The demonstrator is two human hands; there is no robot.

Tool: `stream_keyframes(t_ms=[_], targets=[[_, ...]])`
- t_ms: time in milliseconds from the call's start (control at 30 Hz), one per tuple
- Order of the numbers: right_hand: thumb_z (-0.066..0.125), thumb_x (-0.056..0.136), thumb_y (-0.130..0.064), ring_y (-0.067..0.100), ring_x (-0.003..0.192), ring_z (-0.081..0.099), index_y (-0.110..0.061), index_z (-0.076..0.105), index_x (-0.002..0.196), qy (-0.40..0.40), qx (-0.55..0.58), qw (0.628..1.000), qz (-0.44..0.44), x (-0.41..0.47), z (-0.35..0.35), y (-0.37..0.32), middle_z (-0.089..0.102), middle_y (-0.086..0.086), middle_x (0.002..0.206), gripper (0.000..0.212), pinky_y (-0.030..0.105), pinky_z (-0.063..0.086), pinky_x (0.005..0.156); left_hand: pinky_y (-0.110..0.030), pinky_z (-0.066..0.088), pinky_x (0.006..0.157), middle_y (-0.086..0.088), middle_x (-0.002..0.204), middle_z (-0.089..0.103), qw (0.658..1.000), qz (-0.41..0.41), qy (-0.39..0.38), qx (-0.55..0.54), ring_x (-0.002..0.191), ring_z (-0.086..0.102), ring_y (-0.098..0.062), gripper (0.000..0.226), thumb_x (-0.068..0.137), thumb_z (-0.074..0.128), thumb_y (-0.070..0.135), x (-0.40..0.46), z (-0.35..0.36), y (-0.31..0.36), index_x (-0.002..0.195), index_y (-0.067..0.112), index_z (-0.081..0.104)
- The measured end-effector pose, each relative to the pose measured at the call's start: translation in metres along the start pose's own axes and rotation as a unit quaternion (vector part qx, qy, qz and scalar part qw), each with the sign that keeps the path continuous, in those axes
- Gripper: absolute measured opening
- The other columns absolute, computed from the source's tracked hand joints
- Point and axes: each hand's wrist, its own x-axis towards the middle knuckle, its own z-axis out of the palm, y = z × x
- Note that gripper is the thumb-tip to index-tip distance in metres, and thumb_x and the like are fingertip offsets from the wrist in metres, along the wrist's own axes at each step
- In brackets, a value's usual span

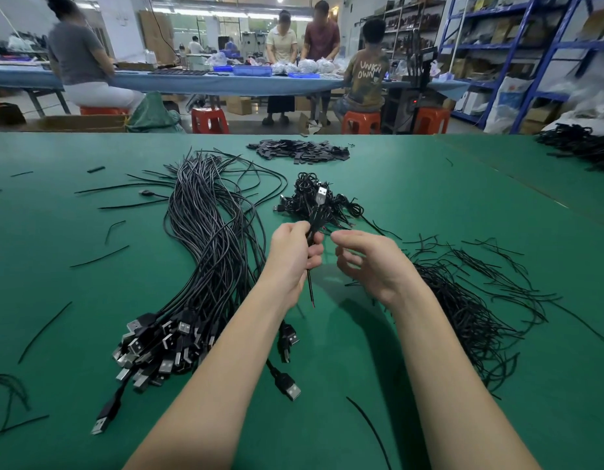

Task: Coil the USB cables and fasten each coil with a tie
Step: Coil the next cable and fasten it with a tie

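From my seat the far-left edge cuts off a tangle of loose wire [9,398], and short black strands [44,330] lie scattered on the green table [412,184]. Next comes the big bundle of uncoiled USB cables [209,245], plugs heaped toward me; my left forearm covers part of that heap. My left hand [292,256] is curled around a folded USB cable [316,212], held above the table with its plug standing up; how many loops it has I cannot make out. Behind it sits the pile of finished coils [319,201], partly masked by the plug. My right hand [368,262] hovers just beside, fingers loosely bent, gripping nothing I can see. Farther right spreads the heap of ties [470,307]. Farther back lies a mound of flat black pieces [299,150], too small to identify.
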Motion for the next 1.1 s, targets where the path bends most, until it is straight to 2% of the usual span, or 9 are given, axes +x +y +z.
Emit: stream_keyframes(t_ms=[133, 333, 467, 533, 667, 767, 900, 1000, 1100], targets=[[0.072, 0.079, -0.004, 0.006, 0.053, 0.051, -0.008, 0.063, 0.082, -0.011, 0.123, 0.985, 0.125, 0.001, -0.01, -0.001, 0.057, 0.002, 0.072, 0.011, 0.011, 0.044, 0.043, -0.019, 0.023, 0.041, 0.0, 0.063, 0.052, 0.989, -0.041, -0.131, 0.047, 0.05, 0.034, -0.009, 0.008, 0.103, 0.038, 0.01, -0.007, -0.003, 0.006, 0.095, 0.009, 0.041], [0.069, 0.071, -0.004, 0.001, 0.047, 0.048, -0.01, 0.072, 0.084, -0.098, 0.031, 0.99, 0.095, -0.001, -0.034, 0.0, 0.057, -0.004, 0.074, 0.014, 0.007, 0.03, 0.035, -0.022, 0.028, 0.053, -0.007, 0.076, 0.062, 0.937, -0.065, -0.287, 0.186, 0.059, 0.041, -0.013, 0.02, 0.104, 0.046, 0.012, -0.016, -0.021, 0.024, 0.085, 0.014, 0.04], [0.072, 0.082, -0.006, 0.006, 0.061, 0.048, -0.014, 0.077, 0.077, -0.121, -0.122, 0.983, 0.069, 0.0, -0.04, 0.0, 0.063, 0.0, 0.073, 0.01, 0.015, 0.033, 0.055, -0.021, 0.032, 0.053, -0.013, 0.083, 0.07, 0.905, -0.057, -0.33, 0.264, 0.06, 0.043, -0.014, 0.019, 0.102, 0.053, 0.013, -0.018, -0.029, 0.026, 0.085, 0.013, 0.046], [0.086, 0.066, -0.02, 0.014, 0.078, 0.057, -0.014, 0.082, 0.081, -0.122, -0.2, 0.97, 0.07, -0.003, -0.04, -0.005, 0.073, 0.005, 0.083, 0.016, 0.025, 0.038, 0.073, -0.02, 0.035, 0.054, -0.01, 0.087, 0.075, 0.873, -0.046, -0.335, 0.352, 0.059, 0.044, -0.013, 0.017, 0.1, 0.058, 0.018, -0.015, -0.031, 0.026, 0.085, 0.014, 0.05], [0.087, 0.073, -0.021, 0.002, 0.066, 0.062, -0.027, 0.082, 0.071, -0.013, -0.414, 0.91, -0.027, -0.005, -0.025, -0.014, 0.076, -0.012, 0.073, 0.008, 0.014, 0.045, 0.059, -0.026, 0.035, 0.053, 0.004, 0.086, 0.078, 0.825, -0.013, -0.25, 0.506, 0.053, 0.038, -0.014, 0.008, 0.096, 0.058, 0.022, -0.007, -0.03, 0.012, 0.091, 0.018, 0.054], [0.083, 0.075, -0.023, -0.004, 0.064, 0.064, -0.033, 0.079, 0.065, 0.064, -0.431, 0.886, -0.156, 0.0, -0.006, -0.01, 0.074, -0.016, 0.069, 0.014, 0.01, 0.048, 0.057, -0.027, 0.036, 0.055, 0.014, 0.074, 0.075, 0.875, 0.024, -0.111, 0.47, 0.053, 0.043, -0.016, 0.007, 0.091, 0.061, 0.027, 0.0, -0.028, 0.003, 0.093, 0.023, 0.056], [0.082, 0.079, -0.014, -0.003, 0.075, 0.063, -0.033, 0.076, 0.069, 0.047, -0.422, 0.858, -0.291, 0.0, 0.007, -0.002, 0.069, -0.01, 0.089, 0.022, 0.01, 0.049, 0.063, -0.027, 0.037, 0.062, 0.008, 0.066, 0.07, 0.944, 0.003, -0.009, 0.329, 0.059, 0.048, -0.013, 0.012, 0.071, 0.071, 0.026, 0.0, -0.024, -0.001, 0.081, 0.021, 0.075], [0.08, 0.079, -0.009, -0.007, 0.074, 0.062, -0.027, 0.077, 0.071, 0.042, -0.402, 0.867, -0.29, -0.001, 0.007, 0.0, 0.07, -0.008, 0.087, 0.02, 0.005, 0.044, 0.069, -0.025, 0.042, 0.063, 0.009, 0.058, 0.067, 0.962, 0.02, 0.054, 0.265, 0.058, 0.054, -0.011, 0.006, 0.072, 0.078, 0.015, -0.002, -0.02, -0.007, 0.074, 0.019, 0.075], [0.073, 0.083, -0.01, 0.01, 0.079, 0.073, -0.023, 0.077, 0.075, 0.039, -0.378, 0.903, -0.199, -0.003, 0.004, 0.0, 0.076, -0.005, 0.078, 0.016, 0.026, 0.058, 0.075, -0.011, 0.046, 0.065, 0.016, 0.065, 0.071, 0.922, 0.119, 0.1, 0.356, 0.064, 0.063, 0.003, 0.007, 0.077, 0.079, 0.021, -0.006, -0.019, -0.016, 0.077, 0.024, 0.072]])
